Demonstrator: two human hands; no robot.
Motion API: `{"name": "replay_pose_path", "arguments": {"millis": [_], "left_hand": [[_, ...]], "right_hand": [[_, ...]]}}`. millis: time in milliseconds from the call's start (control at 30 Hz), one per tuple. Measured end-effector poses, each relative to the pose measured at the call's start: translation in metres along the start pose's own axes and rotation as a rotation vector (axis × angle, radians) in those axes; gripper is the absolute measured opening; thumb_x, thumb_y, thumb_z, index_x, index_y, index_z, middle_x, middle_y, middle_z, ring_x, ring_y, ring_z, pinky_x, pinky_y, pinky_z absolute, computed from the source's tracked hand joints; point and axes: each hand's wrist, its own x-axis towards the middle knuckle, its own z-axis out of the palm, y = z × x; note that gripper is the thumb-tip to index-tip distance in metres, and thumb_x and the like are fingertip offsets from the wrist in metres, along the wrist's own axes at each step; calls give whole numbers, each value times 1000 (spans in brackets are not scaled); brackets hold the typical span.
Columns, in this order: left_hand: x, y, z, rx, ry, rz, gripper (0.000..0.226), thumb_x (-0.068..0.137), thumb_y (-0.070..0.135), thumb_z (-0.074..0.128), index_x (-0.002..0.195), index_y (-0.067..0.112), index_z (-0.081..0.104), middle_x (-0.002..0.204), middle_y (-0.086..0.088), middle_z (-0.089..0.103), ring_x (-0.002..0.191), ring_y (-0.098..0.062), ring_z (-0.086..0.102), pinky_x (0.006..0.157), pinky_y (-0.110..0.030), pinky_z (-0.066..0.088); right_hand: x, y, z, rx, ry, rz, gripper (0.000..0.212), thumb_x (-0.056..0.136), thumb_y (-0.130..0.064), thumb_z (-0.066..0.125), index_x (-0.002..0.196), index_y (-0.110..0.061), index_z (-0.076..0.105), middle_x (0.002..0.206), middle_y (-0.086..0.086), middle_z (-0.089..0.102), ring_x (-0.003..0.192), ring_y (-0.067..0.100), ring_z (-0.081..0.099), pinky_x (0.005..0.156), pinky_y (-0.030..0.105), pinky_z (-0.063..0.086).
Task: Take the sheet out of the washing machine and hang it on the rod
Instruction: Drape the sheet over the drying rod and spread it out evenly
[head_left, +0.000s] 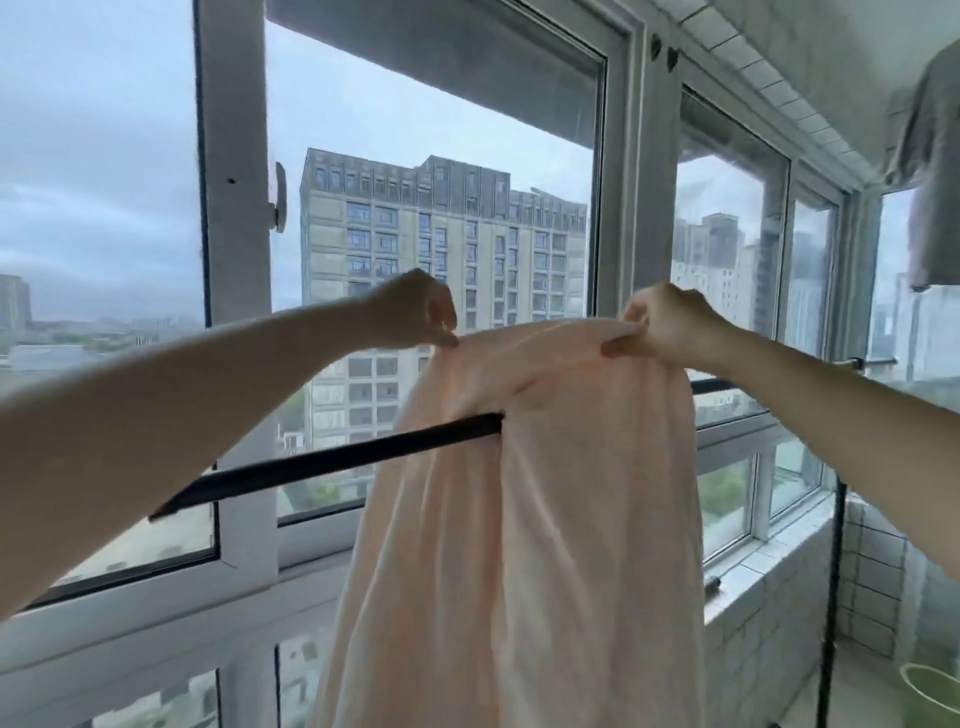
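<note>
A pale pink sheet (545, 493) hangs over a black rod (332, 460) that runs across the frame in front of the window, and its long folds drop below the bottom of the frame. The rod disappears under the cloth and shows again at the right. My left hand (415, 309) pinches the sheet's top left edge above the rod. My right hand (665, 325) grips the top right edge with thumb and curled fingers. Both hands hold the cloth raised above the rod.
Large white-framed windows (236, 260) stand right behind the rod, with buildings outside. A grey garment (930, 171) hangs at the upper right. A tiled sill (769, 561) runs at the lower right, beside a black upright pole (834, 571) and a green bucket (930, 696).
</note>
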Motion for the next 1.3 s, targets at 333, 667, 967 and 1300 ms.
{"name": "replay_pose_path", "arguments": {"millis": [333,667,967,1300], "left_hand": [[-31,19,27,-462,-380,-101,10,79,9,74,88,8,69,87,-11,72,82,-18,69,82,-35,58],[-38,13,42,-352,-200,-119,13,90,9,62,79,16,63,88,-5,70,79,-15,69,75,-30,59],[-11,7,19,-569,116,-274,12,98,10,50,88,14,55,99,-12,60,82,-24,60,65,-36,57],[-8,48,52,-212,-233,-7,21,78,30,77,87,13,68,81,1,69,68,-8,63,64,-19,55]], "right_hand": [[-84,-51,45,18,1,-213,37,82,-61,56,78,-24,58,73,-9,62,71,9,60,66,25,47],[-86,-70,56,307,-1,-133,26,93,-38,58,76,-22,68,71,-8,67,69,5,62,75,11,47],[-28,-72,-4,959,101,86,27,101,-11,40,84,-2,58,74,11,53,65,17,57,61,30,49],[-14,-38,-3,515,180,23,36,100,-16,45,96,16,59,72,10,48,56,14,44,41,16,34]]}}
